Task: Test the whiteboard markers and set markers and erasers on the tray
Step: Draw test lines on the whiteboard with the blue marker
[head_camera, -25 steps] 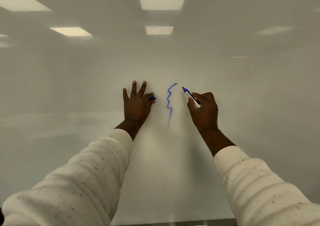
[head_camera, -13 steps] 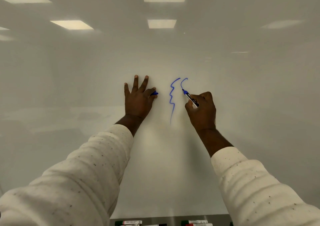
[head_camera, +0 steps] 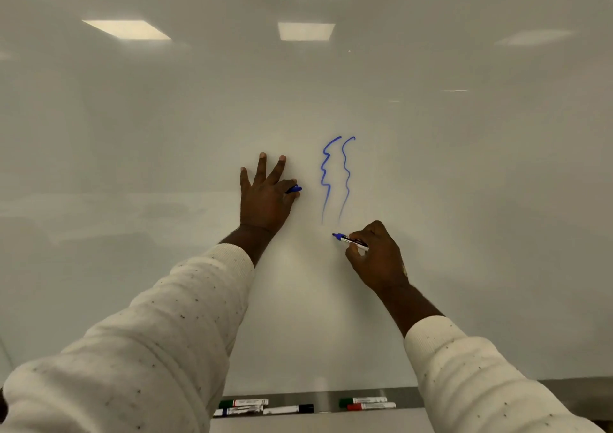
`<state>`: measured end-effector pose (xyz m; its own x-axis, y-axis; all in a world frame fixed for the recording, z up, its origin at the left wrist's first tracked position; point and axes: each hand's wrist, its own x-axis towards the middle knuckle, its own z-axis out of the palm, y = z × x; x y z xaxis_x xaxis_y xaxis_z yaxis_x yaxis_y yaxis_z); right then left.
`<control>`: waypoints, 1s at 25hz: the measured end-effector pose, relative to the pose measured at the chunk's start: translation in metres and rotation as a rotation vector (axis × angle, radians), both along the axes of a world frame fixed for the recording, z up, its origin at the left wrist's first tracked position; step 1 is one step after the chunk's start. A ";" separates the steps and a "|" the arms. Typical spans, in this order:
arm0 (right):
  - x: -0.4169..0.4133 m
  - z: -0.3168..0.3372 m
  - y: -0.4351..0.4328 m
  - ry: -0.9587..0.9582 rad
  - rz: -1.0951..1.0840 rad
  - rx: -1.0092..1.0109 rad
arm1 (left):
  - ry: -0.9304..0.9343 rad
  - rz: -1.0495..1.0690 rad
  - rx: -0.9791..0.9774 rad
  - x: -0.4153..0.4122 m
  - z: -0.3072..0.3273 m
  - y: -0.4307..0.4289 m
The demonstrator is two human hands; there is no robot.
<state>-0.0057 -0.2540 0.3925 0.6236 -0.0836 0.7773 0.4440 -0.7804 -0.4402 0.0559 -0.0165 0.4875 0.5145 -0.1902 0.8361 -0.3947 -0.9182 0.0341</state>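
Head view: a glossy white whiteboard [head_camera: 464, 200] reflects square ceiling lights. Two wavy blue lines [head_camera: 326, 180] run down its middle, thinning at the bottom. The left hand [head_camera: 265, 197] lies flat on the board beside them, three fingers spread, thumb and forefinger pinching a small blue cap [head_camera: 294, 189]. The right hand [head_camera: 378, 256] grasps a slim white-barrelled blue marker [head_camera: 351, 242], its tip pointing left just below the lines. Both arms wear speckled cream knit sleeves [head_camera: 149, 349]. Along the bottom edge, a narrow grey metal tray [head_camera: 326, 396] holds capped markers [head_camera: 288, 409] lying flat, with green, black and red caps.
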 end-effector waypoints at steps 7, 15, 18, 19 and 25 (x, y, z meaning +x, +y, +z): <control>-0.001 -0.004 0.016 -0.131 0.003 -0.042 | 0.058 -0.108 0.037 -0.022 -0.061 0.012; 0.004 -0.021 0.038 -0.093 0.058 -0.122 | 0.085 -0.085 0.090 -0.038 -0.098 0.018; 0.005 -0.029 0.044 -0.065 0.083 -0.135 | 0.104 -0.081 0.109 -0.044 -0.109 0.015; 0.006 -0.034 0.045 -0.051 0.092 -0.134 | 0.120 -0.077 0.110 -0.045 -0.113 0.015; 0.008 -0.070 0.065 0.063 0.228 -0.102 | 0.264 -0.007 0.185 -0.057 -0.151 0.031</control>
<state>0.0023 -0.1886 0.3223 0.6646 0.1413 0.7337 0.5879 -0.7050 -0.3967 -0.0007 0.0147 0.3367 0.7068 -0.3313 0.6250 -0.4011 -0.9155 -0.0317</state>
